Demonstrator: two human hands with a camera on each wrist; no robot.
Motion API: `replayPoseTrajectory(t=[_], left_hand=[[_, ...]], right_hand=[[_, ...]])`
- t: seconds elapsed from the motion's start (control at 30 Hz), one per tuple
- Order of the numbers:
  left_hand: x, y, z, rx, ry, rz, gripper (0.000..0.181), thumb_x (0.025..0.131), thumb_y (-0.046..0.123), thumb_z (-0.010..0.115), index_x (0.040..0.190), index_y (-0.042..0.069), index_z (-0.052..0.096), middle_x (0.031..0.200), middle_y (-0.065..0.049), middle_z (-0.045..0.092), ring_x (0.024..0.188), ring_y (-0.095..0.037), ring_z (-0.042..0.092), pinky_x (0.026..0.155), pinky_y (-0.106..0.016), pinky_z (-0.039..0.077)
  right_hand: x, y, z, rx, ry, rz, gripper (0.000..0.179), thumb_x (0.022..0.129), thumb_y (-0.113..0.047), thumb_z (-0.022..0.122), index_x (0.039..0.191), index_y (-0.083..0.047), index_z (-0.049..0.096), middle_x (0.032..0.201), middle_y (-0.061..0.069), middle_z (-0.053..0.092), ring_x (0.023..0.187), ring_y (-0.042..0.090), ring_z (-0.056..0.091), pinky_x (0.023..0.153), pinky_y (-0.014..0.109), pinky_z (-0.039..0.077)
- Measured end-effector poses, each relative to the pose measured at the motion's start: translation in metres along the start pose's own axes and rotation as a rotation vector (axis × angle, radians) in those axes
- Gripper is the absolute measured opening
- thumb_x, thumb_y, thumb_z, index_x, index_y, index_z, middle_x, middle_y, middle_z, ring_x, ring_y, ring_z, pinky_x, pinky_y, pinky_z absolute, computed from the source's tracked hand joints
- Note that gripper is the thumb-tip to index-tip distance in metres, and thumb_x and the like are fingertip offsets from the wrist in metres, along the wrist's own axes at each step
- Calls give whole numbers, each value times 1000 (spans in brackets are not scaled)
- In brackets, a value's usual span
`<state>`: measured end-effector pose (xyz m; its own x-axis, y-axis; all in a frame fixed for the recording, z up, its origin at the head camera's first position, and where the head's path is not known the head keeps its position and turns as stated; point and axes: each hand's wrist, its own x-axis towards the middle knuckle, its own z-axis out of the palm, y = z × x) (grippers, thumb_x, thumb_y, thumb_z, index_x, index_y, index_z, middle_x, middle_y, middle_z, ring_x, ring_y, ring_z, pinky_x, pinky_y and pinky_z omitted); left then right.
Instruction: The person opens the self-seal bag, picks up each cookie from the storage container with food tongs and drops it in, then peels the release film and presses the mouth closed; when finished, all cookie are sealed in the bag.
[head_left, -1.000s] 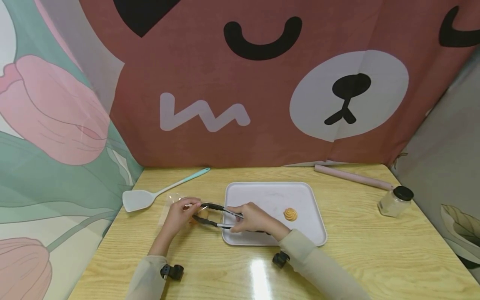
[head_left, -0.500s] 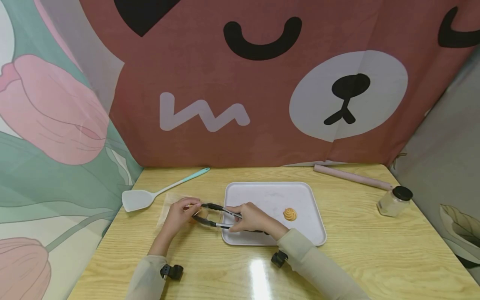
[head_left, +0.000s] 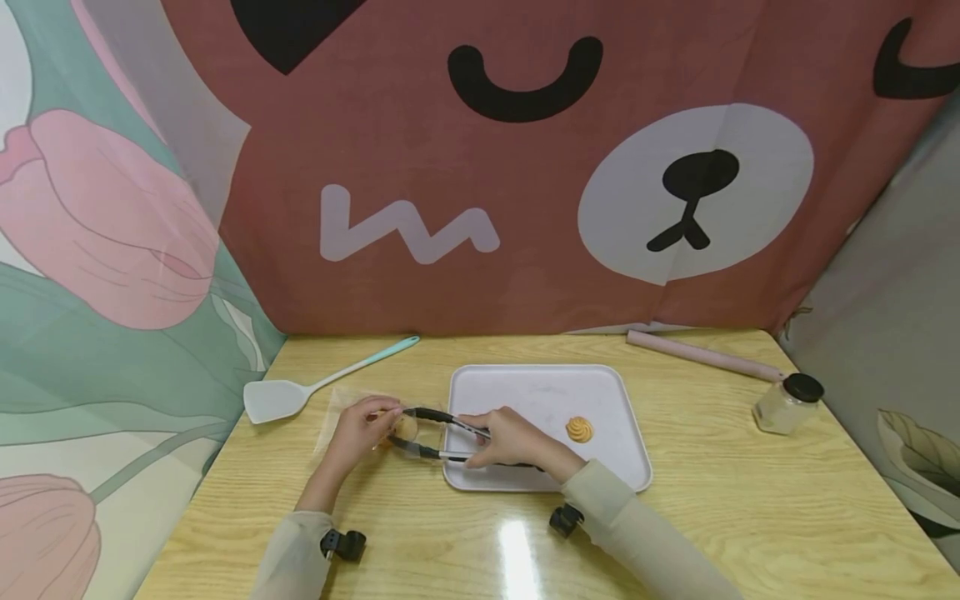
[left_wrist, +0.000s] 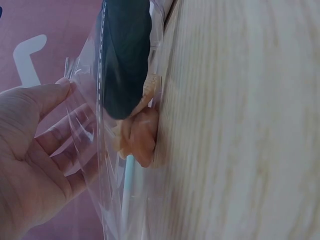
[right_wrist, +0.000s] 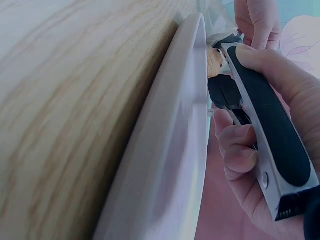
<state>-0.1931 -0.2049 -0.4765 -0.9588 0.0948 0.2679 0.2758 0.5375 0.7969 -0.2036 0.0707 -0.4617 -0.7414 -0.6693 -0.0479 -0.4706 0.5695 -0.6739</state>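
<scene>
Head view: right grip (head_left: 508, 437) holds tongs (right_wrist: 272, 117), tips inside clear bag (head_left: 339, 404) left of tray (head_left: 555, 383); left grip (head_left: 357, 433) pinches bag's edge. Snagging could drag bag; oversqueezing could crack cookie (left_wrist: 142, 136) inside.

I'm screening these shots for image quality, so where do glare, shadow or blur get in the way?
Head view: a white glare streak on the wooden table, low near the middle; left wrist view: reflections streak the clear plastic bag, and the cookies look slightly blurred; right wrist view: a dark shadow runs beside the tray.
</scene>
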Motion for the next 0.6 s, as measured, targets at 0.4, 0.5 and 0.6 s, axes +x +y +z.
replayPoseTrajectory(t=[0.4,0.5,0.6], left_hand=[[-2,-2,1,-16,-18,-13,14,88,13,68,97,4,72,109,-11,67,105,-31,59,87,-53,48],[-2,-1,1,-18,-15,-17,14,87,11,68,97,2,72,109,-12,67,106,-31,59,87,-53,48],[-2,-1,2,-21,-8,-11,14,87,10,68,97,0,72,109,-14,67,106,-32,59,87,-52,48]], right_hand=[[-23,8,-11,2,23,-2,73,75,-28,81,138,-12,49,61,-4,55,40,3,26,42,18,30],[-30,12,-12,-10,37,-10,73,75,-29,81,138,-12,49,66,-8,56,41,3,28,42,18,31],[-38,16,-14,-20,58,-18,72,75,-30,81,137,-12,51,69,-11,57,41,2,28,42,18,31]])
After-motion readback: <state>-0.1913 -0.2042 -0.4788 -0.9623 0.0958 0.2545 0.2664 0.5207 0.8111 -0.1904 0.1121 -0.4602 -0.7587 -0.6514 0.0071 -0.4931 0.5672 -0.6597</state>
